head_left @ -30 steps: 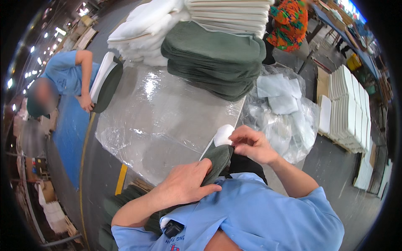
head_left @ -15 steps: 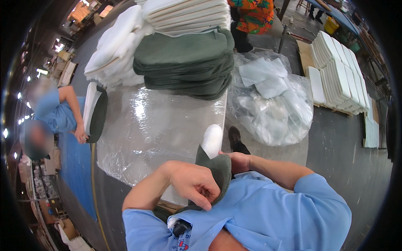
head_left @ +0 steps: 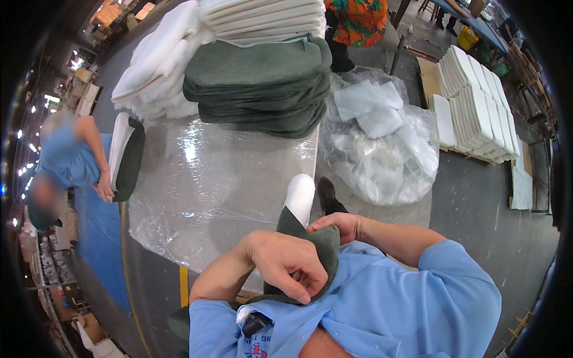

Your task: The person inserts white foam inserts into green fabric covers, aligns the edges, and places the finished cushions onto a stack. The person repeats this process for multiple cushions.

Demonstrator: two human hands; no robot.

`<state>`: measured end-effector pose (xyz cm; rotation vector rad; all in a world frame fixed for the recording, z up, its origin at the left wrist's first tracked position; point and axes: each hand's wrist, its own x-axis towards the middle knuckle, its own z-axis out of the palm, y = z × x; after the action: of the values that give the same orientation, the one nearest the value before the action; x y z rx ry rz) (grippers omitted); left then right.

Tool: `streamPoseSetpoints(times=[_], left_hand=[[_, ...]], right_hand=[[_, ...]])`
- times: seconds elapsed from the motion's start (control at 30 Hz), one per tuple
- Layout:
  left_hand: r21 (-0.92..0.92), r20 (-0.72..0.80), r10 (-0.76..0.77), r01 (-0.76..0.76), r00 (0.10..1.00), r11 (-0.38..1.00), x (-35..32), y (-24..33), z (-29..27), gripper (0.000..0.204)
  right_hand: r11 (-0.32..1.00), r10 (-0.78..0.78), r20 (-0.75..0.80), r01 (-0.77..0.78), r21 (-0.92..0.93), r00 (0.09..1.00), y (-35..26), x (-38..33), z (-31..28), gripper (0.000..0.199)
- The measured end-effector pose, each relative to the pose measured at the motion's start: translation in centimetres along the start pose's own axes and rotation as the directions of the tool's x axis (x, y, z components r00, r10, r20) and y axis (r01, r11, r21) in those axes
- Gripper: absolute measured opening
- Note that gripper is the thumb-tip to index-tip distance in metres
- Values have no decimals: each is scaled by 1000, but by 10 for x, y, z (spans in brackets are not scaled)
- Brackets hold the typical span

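Observation:
A dark green fabric cover (head_left: 329, 247) is held close against my blue shirt, partly over a white pad (head_left: 299, 194). The pad's rounded end sticks out of it toward the table. My left hand (head_left: 289, 262) has its fingers curled on the near part of the cover; thumb and fingertips are drawn together. At the cover's open edge, beside the white pad, my right hand (head_left: 339, 227) pinches the fabric. The pad's lower part is hidden inside the cover and behind my left hand.
A plastic-covered table (head_left: 221, 179) lies ahead, bearing stacked green covers (head_left: 250, 65) and white pads (head_left: 262, 24). Right of it sits a clear plastic bag (head_left: 388, 161) with white pieces. Pallet-stacked white pads (head_left: 477, 101) stand farther right. At left, a co-worker (head_left: 71, 155) holds a green-and-white piece (head_left: 128, 158).
My left hand has shifted slightly right with the cover. My right hand has moved up over the cover's edge, its fingers now showing. The view has turned a little.

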<state>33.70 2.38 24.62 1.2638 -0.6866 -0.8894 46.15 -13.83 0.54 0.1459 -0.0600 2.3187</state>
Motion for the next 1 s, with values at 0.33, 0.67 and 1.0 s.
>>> streamPoseSetpoints(times=[0.33,0.67,1.0], left_hand=[[54,-998,62,-210,32,976,13,-63,-5,13],[-15,-996,37,569,-80,822,22,-58,23,27],[-94,-955,-280,799,96,594,22,-34,39,49]], right_hand=[[845,-486,-376,314,-433,789,5,8,60,12],[379,-881,-242,297,-877,407,22,21,57,17],[397,-780,-80,390,-831,621,21,9,64,16]])
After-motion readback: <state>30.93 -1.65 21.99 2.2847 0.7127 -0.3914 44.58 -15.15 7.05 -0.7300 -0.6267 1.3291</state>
